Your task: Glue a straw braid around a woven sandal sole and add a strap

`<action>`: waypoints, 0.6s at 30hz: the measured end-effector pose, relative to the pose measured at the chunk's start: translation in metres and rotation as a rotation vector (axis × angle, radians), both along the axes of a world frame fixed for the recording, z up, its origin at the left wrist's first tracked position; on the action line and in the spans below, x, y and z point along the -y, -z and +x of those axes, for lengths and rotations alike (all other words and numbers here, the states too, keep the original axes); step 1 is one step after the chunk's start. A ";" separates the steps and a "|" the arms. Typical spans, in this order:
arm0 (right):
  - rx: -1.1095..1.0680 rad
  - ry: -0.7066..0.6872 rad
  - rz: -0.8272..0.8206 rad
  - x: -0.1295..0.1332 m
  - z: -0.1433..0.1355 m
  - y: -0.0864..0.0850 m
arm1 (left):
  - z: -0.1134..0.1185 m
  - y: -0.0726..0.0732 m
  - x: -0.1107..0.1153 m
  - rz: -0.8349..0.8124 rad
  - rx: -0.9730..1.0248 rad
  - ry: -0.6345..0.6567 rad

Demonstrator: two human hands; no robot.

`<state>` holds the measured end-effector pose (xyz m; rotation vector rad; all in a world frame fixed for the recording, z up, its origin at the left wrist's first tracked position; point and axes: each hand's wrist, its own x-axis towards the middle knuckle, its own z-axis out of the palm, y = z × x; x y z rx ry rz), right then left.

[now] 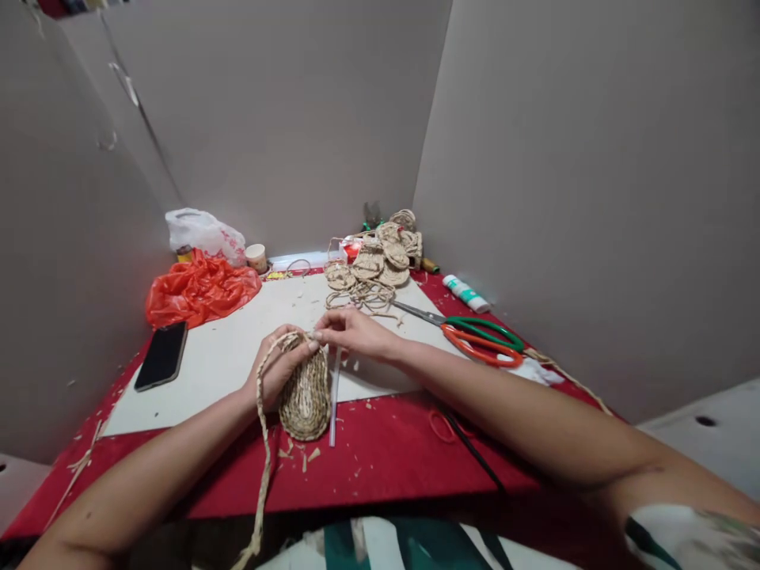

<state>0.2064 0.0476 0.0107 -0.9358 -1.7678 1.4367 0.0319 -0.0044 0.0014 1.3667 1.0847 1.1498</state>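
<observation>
An oval woven straw piece (306, 396) stands tilted over the front edge of the white board, its coiled rows facing me. My left hand (280, 366) grips its upper left side, thumb across the top. From there a braided straw cord (263, 443) loops over that hand and hangs down past the table's front edge. At the top right rim, my right hand (350, 332) pinches with thumb and forefinger; what lies between the fingertips is too small to make out. Just right of the woven piece lies a clear plastic tube (334, 404).
Green-and-orange-handled scissors (484, 339) lie beyond my right forearm. Woven straw pieces (380, 257) are heaped at the back. A phone (162, 356), an orange bag (202, 293) and a cup (256, 256) are at left. Straw scraps dot the red cloth (385, 459). Grey panels enclose the table.
</observation>
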 end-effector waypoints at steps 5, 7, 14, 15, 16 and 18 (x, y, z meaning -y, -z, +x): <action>-0.012 -0.122 -0.099 -0.004 0.005 0.002 | 0.002 -0.002 0.001 -0.034 -0.008 0.016; -0.011 -0.167 -0.179 -0.003 0.008 0.003 | 0.002 -0.001 0.002 -0.029 0.007 -0.001; 0.049 -0.198 -0.236 0.006 -0.002 0.002 | 0.003 0.003 -0.006 -0.065 0.090 -0.082; 0.065 -0.171 -0.217 0.009 -0.003 0.001 | 0.004 0.004 -0.005 -0.081 0.122 -0.087; 0.069 -0.143 -0.203 0.013 -0.004 0.000 | 0.005 0.005 -0.003 -0.110 0.173 -0.059; 0.057 -0.112 -0.223 0.015 -0.002 0.005 | 0.007 0.008 -0.002 -0.205 0.335 0.052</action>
